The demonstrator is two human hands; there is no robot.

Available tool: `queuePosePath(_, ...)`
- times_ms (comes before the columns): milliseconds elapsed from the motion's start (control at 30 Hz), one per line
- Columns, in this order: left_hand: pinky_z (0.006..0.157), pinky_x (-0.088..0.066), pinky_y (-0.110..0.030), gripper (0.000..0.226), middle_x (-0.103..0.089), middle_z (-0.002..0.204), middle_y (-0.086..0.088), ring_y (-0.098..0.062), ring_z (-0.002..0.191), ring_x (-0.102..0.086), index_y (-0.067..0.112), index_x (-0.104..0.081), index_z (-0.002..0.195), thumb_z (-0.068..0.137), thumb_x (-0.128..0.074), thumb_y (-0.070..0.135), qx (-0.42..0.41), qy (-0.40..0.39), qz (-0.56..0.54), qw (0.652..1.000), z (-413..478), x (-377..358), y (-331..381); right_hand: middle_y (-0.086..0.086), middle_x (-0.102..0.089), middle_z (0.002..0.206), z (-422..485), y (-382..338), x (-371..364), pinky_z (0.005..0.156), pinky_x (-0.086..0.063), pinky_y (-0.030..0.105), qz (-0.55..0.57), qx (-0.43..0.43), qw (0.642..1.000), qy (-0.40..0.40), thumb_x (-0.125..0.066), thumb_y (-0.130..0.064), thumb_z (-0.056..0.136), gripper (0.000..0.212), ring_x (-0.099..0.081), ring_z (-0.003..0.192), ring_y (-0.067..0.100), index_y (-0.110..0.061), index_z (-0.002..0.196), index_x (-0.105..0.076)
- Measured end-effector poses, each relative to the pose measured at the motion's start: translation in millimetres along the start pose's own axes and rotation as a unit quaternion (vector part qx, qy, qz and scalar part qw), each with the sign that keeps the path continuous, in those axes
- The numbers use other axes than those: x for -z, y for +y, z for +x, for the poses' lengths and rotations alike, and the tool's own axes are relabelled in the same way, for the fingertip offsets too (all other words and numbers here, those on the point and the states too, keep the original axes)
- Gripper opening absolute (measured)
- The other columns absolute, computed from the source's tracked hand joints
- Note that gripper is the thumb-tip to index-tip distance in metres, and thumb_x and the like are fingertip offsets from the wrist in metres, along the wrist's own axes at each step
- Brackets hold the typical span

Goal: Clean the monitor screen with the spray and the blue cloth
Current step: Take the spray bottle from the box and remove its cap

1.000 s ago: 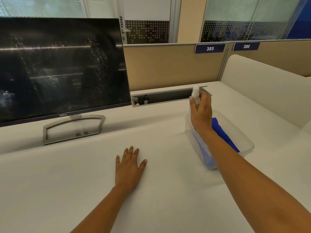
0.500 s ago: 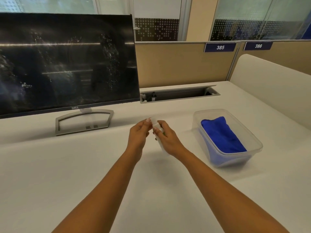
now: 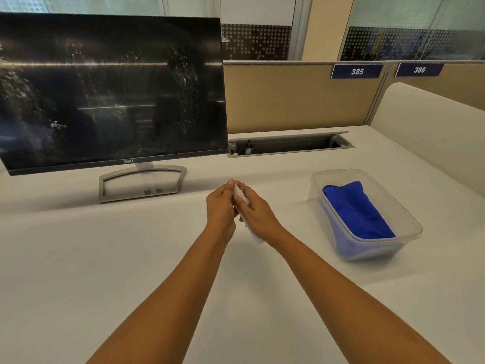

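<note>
Worktop [image 3: 105, 258]: I see a plain white surface, with both forearms reaching out over it from the near edge.
Right hand [image 3: 258, 215]: my view shows its fingers curled round the small white spray bottle [image 3: 239, 192], which it holds tilted above the worktop, top end pointing away.
Left hand [image 3: 220, 206]: it is close against the right one, and thumb and fingertips pinch the top end of the spray bottle.
Clear tub [image 3: 372, 249]: it stands on the worktop to the right of the hands, apart from them.
Blue cloth [image 3: 357, 211]: it lies bunched inside the tub, untouched.
Monitor [image 3: 112, 93]: I see it upright on its grey stand [image 3: 143, 183] at far left, the dark screen speckled with droplets and smears.
Cable tray [image 3: 288, 144]: it is a recessed slot with its flap open, just right of the monitor.
Partition [image 3: 296, 98]: a beige panel runs behind the worktop and carries blue tags reading 385 [image 3: 357, 71] and 386 [image 3: 419, 70].
</note>
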State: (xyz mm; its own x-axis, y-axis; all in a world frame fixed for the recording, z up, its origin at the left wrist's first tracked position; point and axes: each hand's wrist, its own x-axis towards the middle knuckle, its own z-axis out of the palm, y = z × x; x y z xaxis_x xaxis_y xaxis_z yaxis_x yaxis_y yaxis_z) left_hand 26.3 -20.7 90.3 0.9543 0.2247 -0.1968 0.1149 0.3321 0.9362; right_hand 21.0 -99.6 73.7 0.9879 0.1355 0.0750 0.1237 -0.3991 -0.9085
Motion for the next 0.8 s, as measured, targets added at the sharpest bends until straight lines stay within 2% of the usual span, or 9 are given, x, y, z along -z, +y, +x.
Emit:
queuePosePath(133,0.084,-0.05,-0.034,0.03,-0.063,0.101,-0.005,-0.019,0.091,-0.06,0.009,-0.061,0.112,0.092,-0.048,0.028,-0.006,0.03,0.004,1.0,0,-4,-1,0.006,-0.046,0.14,1,-2,-3,0.1,-0.044,0.043,-0.051,0.003,0.999,0.019,-0.034,-0.036,0.097,0.048,-0.049,0.122,0.025,-0.021,0.142,-0.027)
queuePosePath(233,0.088,-0.049,-0.035,0.024,-0.063,0.094,-0.002,-0.017,0.087,-0.061,0.014,-0.064,0.103,0.092,-0.049,0.029,-0.012,0.066,0.01,0.998,1,-5,-2,0.004,-0.046,0.14,2,-4,-5,0.102,-0.042,0.039,-0.131,0.014,0.99,0.043,-0.031,-0.04,0.097,0.047,-0.048,0.123,0.024,-0.022,0.141,-0.03)
queuePosePath(333,0.087,-0.05,-0.033,0.018,-0.064,0.088,-0.002,-0.018,0.085,-0.062,0.017,-0.062,0.091,0.091,-0.049,0.03,-0.015,0.09,0.017,0.996,3,-5,-2,0.003,-0.049,0.137,5,-8,-7,0.098,-0.041,0.037,-0.151,0.021,0.987,0.05,-0.028,-0.043,0.097,0.046,-0.05,0.121,0.024,-0.022,0.138,-0.035)
queuePosePath(433,0.087,-0.049,-0.034,0.016,-0.063,0.087,-0.001,-0.017,0.084,-0.06,0.018,-0.061,0.092,0.091,-0.05,0.03,0.003,0.082,-0.002,0.997,7,-3,-1,0.004,-0.053,0.133,7,-9,-4,0.092,-0.043,0.035,-0.162,0.017,0.986,0.028,-0.026,-0.046,0.096,0.048,-0.052,0.117,0.024,-0.022,0.136,-0.037)
queuePosePath(533,0.091,-0.047,-0.037,0.023,-0.062,0.095,-0.002,-0.018,0.089,-0.058,0.014,-0.062,0.103,0.091,-0.05,0.03,0.025,0.078,-0.017,0.997,9,-1,0,0.003,-0.054,0.132,10,-10,0,0.089,-0.042,0.035,-0.183,0.014,0.983,0.008,-0.027,-0.048,0.096,0.048,-0.053,0.116,0.024,-0.023,0.136,-0.038)
queuePosePath(567,0.091,-0.047,-0.038,0.023,-0.062,0.095,-0.002,-0.018,0.09,-0.058,0.014,-0.062,0.101,0.091,-0.05,0.03,0.032,0.079,-0.018,0.996,9,-2,0,0.002,-0.055,0.13,11,-11,0,0.087,-0.042,0.034,-0.197,0.018,0.98,0.016,-0.027,-0.048,0.096,0.047,-0.054,0.114,0.024,-0.023,0.135,-0.039)
queuePosePath(633,0.09,-0.046,-0.037,0.019,-0.064,0.087,-0.002,-0.018,0.085,-0.06,0.015,-0.063,0.084,0.09,-0.053,0.03,0.042,0.093,-0.026,0.994,9,-1,4,0.002,-0.059,0.123,10,-13,-1,0.081,-0.042,0.032,-0.233,0.043,0.971,0.041,-0.027,-0.046,0.097,0.044,-0.057,0.108,0.023,-0.023,0.13,-0.044)
queuePosePath(700,0.093,-0.045,-0.037,0.019,-0.067,0.086,-0.002,-0.018,0.089,-0.064,0.015,-0.062,0.077,0.089,-0.055,0.028,0.049,0.129,-0.045,0.989,16,8,15,0.004,-0.062,0.109,4,-6,0,0.069,-0.04,0.03,-0.295,0.091,0.949,0.064,-0.032,-0.04,0.097,0.034,-0.06,0.093,0.023,-0.02,0.119,-0.049)
queuePosePath(800,0.102,-0.041,-0.039,0.027,-0.066,0.113,-0.005,-0.015,0.107,-0.062,0.009,-0.061,0.107,0.091,-0.051,0.029,0.065,0.125,-0.076,0.987,33,33,32,0.004,-0.06,0.105,-4,9,11,0.065,-0.033,0.028,-0.321,0.086,0.939,0.083,-0.036,-0.035,0.097,0.03,-0.054,0.082,0.019,-0.016,0.117,-0.048)
